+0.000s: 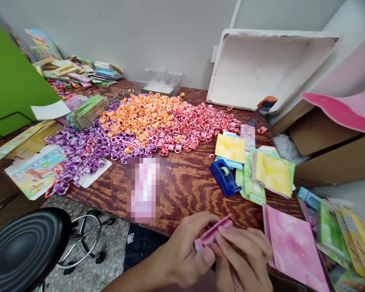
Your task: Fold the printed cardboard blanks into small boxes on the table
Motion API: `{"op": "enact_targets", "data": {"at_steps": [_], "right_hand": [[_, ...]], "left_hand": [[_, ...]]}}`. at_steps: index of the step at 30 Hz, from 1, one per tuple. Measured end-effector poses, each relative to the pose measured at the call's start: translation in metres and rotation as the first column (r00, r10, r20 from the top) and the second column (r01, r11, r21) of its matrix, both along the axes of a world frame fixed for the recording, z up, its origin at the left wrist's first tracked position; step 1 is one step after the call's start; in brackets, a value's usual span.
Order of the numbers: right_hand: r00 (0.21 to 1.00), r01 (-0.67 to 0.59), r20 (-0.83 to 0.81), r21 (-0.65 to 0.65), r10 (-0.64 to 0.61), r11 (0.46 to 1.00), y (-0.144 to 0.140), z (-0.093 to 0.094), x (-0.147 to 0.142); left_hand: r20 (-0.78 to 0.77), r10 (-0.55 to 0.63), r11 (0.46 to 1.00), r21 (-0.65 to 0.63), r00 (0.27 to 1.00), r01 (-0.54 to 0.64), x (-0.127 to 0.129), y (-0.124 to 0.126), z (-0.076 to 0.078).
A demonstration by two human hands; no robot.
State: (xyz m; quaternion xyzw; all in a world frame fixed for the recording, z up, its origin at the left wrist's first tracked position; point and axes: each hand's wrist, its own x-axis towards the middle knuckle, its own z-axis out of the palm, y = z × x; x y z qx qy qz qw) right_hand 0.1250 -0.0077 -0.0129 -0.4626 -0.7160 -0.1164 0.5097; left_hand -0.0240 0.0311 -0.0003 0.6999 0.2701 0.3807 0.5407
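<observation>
Over the table's front edge, my left hand (pixel 190 247) is closed around a small pink cardboard box (pixel 211 235), thumb below and fingers behind. One long flap of the box stands up and its inside shows. My right hand (pixel 243 251) pinches the right part of the same box with bent fingertips. A blurred pink card or box (pixel 144 190) lies on the table to the left of my hands. Flat pink sheets (pixel 295 243) lie just right of my right hand.
A wide heap of orange, purple and red striped rings (pixel 149 117) covers the table's middle. On the right are a blue tape dispenser (pixel 225 178), yellow and green cards (pixel 272 172) and a bottle with an orange cap (pixel 261 109). A black stool (pixel 27 247) stands at lower left.
</observation>
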Motion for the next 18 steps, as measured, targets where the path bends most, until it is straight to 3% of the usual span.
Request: {"op": "enact_targets", "data": {"at_steps": [6,10,12,14,18], "right_hand": [[0.995,-0.091,0.047,0.015,0.09,0.996,0.0,-0.017,0.001],[0.994,-0.06,0.09,0.041,0.056,0.997,-0.002,-0.028,0.002],[0.994,-0.079,0.081,0.004,0.078,0.997,-0.001,-0.024,0.003],[0.983,-0.18,0.032,-0.081,0.183,0.98,0.001,-0.016,0.005],[0.964,-0.234,-0.166,-0.169,0.206,0.958,0.002,-0.005,0.009]], "left_hand": [[-0.038,0.091,0.995,0.049,0.995,-0.089,-0.004,0.003,0.002],[-0.071,0.132,0.986,0.113,0.989,-0.124,-0.006,0.005,-0.001],[-0.099,0.144,0.985,0.105,0.985,-0.134,-0.008,0.005,-0.003],[-0.105,0.137,0.989,0.073,0.985,-0.13,-0.012,0.004,-0.002],[0.043,0.099,0.994,-0.052,0.994,-0.097,-0.02,0.002,0.0]]}}
